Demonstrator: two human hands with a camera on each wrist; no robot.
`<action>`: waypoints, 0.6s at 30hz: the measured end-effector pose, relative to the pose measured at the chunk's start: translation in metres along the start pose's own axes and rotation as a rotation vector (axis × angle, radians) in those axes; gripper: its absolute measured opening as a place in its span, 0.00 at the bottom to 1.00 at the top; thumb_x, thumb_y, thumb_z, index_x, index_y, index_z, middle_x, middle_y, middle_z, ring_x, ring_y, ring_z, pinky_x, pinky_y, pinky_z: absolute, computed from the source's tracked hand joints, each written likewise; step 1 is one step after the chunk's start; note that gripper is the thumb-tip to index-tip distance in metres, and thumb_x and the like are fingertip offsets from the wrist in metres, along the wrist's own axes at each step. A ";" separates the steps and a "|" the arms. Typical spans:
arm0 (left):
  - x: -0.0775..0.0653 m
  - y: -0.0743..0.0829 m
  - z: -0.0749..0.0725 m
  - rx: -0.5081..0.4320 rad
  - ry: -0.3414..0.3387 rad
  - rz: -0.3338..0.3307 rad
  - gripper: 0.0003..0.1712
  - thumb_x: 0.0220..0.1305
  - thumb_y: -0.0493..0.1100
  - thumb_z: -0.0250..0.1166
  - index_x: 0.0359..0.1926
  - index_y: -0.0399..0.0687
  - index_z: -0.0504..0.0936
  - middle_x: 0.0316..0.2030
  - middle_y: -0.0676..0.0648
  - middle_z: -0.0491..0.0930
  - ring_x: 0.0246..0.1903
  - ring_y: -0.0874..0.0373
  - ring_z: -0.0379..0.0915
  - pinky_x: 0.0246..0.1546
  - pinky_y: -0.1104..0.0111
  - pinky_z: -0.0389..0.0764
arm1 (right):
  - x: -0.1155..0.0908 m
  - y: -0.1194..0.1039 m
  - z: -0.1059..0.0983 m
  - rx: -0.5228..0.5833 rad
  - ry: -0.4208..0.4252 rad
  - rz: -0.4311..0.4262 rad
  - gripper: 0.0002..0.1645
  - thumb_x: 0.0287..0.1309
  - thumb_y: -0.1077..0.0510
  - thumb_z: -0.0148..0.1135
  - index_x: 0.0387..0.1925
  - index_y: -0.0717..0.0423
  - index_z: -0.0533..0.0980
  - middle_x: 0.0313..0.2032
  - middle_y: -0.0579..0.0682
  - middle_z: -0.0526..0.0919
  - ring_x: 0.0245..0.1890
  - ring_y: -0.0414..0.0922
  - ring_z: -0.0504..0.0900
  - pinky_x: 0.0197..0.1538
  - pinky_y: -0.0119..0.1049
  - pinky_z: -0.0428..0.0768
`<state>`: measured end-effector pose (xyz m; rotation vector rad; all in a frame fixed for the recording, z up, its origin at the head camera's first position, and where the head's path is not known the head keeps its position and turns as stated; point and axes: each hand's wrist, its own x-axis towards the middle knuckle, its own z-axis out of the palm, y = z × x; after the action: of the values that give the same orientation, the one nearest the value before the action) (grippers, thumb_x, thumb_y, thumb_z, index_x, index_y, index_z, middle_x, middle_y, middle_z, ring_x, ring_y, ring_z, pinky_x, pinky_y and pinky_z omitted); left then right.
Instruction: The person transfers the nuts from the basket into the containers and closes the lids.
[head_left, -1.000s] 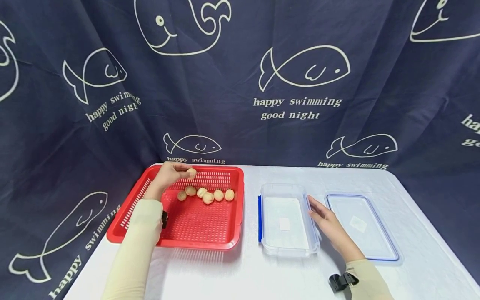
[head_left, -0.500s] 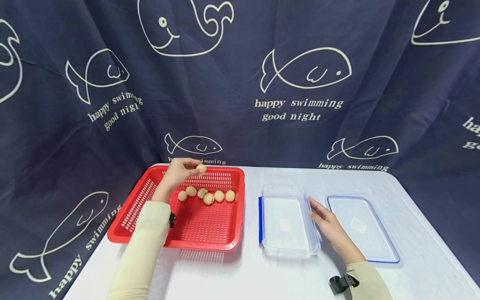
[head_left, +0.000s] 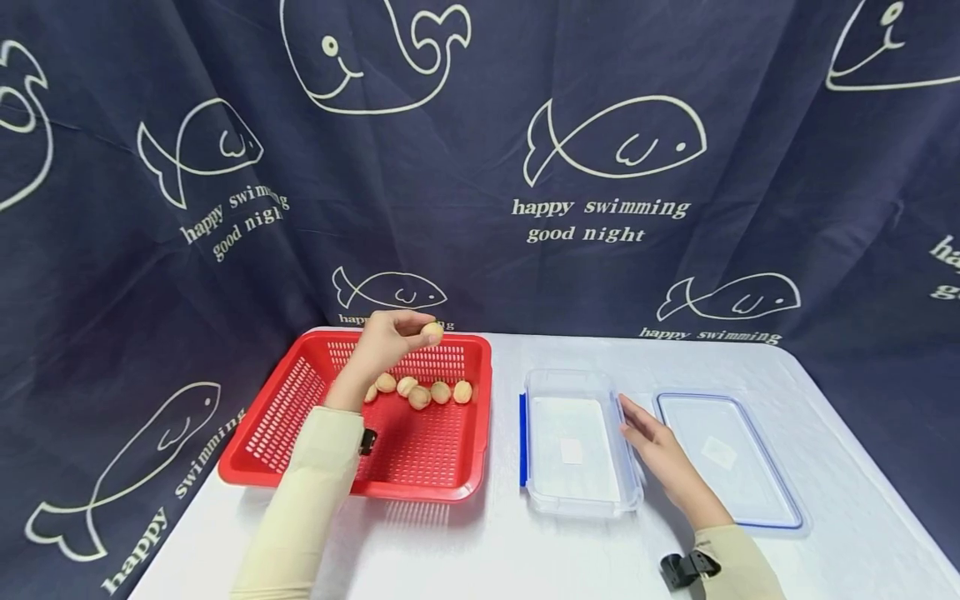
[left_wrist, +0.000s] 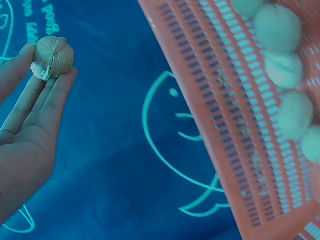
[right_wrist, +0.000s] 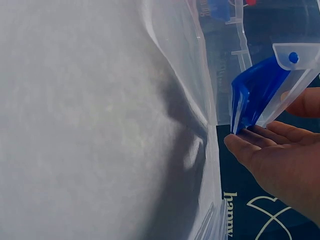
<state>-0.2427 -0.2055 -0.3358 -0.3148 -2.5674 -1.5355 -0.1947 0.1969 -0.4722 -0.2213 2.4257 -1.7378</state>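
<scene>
My left hand (head_left: 388, 340) pinches a walnut (head_left: 432, 332) between thumb and fingertips, above the back rim of the red plastic basket (head_left: 480, 450). In the left wrist view the held walnut (left_wrist: 55, 56) shows its seam, apart from the basket. Several more walnuts (head_left: 419, 397) lie in the basket in a loose row; my left forearm partly covers one. My right hand (head_left: 660, 450) rests against the right side of the clear plastic container (head_left: 573, 504). In the right wrist view, extended fingers of my right hand (right_wrist: 285, 155) touch near its blue clasp (right_wrist: 260, 92).
A clear lid (head_left: 727, 450) with a blue seal lies flat to the right of the container, partly behind my right hand. A white cloth (head_left: 480, 558) covers the table. Behind it hangs a dark blue curtain (head_left: 465, 192) printed with fish.
My left hand has moved right and slightly up with the walnut, along the back of the basket. My right hand and the container have stayed in place.
</scene>
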 end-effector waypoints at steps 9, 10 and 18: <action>0.000 0.021 0.023 -0.035 -0.023 0.056 0.20 0.53 0.33 0.72 0.48 0.33 0.83 0.44 0.38 0.84 0.47 0.49 0.81 0.49 0.64 0.80 | 0.002 0.001 0.002 -0.008 -0.002 0.002 0.33 0.73 0.59 0.44 0.73 0.64 0.50 0.72 0.65 0.51 0.71 0.60 0.51 0.68 0.42 0.56; 0.000 0.023 0.026 -0.041 -0.027 0.065 0.20 0.53 0.32 0.72 0.48 0.33 0.83 0.45 0.38 0.84 0.47 0.49 0.81 0.49 0.64 0.80 | 0.002 0.000 0.002 -0.011 0.000 0.006 0.33 0.73 0.58 0.44 0.73 0.63 0.50 0.72 0.64 0.51 0.71 0.60 0.51 0.68 0.42 0.56; -0.003 0.045 0.057 -0.124 -0.047 0.071 0.19 0.53 0.32 0.72 0.48 0.34 0.83 0.44 0.39 0.84 0.46 0.51 0.81 0.46 0.67 0.81 | -0.002 0.000 0.001 -0.014 0.011 0.003 0.33 0.73 0.56 0.44 0.73 0.64 0.49 0.72 0.65 0.51 0.71 0.61 0.50 0.68 0.46 0.55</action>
<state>-0.2288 -0.1353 -0.3251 -0.4560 -2.4719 -1.6838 -0.1928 0.1965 -0.4719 -0.2106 2.4459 -1.7257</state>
